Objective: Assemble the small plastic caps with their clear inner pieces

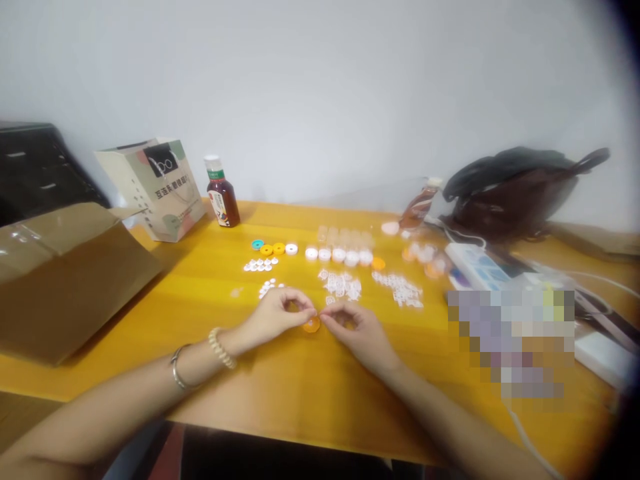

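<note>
- Head view: holding left hand [273,313] and right hand [367,333] curled, fingertip near fingertip; cannot tell whether pinching anything.
- Seeing orange disc [312,326] at fingertips, nearer front edge of table [280,393] than back.

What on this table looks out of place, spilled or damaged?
Nothing looks clearly spilled or damaged. One mild oddity: an orange disc sits at the right end of the white discs, breaking the colour. Also, a blocky pixelated patch at the right hides whatever lies there.
</note>
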Demonstrator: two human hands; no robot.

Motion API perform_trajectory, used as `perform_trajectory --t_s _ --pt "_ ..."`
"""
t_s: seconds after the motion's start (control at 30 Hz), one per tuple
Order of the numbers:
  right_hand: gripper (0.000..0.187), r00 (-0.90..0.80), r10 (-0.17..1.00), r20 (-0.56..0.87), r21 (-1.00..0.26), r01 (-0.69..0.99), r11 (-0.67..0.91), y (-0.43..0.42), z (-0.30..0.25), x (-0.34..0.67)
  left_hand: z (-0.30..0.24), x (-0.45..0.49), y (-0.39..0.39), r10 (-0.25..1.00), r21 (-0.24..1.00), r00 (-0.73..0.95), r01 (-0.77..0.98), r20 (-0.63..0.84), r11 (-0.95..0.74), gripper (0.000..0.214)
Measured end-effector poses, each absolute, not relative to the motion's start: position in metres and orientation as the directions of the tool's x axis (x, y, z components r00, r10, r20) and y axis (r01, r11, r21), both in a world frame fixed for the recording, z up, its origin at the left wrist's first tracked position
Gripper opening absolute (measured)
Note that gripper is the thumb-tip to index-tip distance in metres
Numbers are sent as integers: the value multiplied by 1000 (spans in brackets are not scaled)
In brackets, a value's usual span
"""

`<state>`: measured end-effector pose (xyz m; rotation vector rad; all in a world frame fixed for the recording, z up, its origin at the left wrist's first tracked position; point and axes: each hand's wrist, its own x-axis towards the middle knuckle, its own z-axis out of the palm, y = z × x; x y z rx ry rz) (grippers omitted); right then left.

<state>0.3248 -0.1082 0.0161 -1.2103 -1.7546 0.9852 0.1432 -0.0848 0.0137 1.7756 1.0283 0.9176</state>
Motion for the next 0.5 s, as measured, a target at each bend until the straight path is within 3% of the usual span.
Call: perform_trajectory --t_s 0.37,0.5 --pt "12 -257 961 102 -928 323 185 -106 12 322 8 147 -90 886 887 403 289 229 -360 12" --pt "13 -275 960 45 -975 199 103 -103 9 325 13 143 -92 815 785 453 324 361 -528 13"
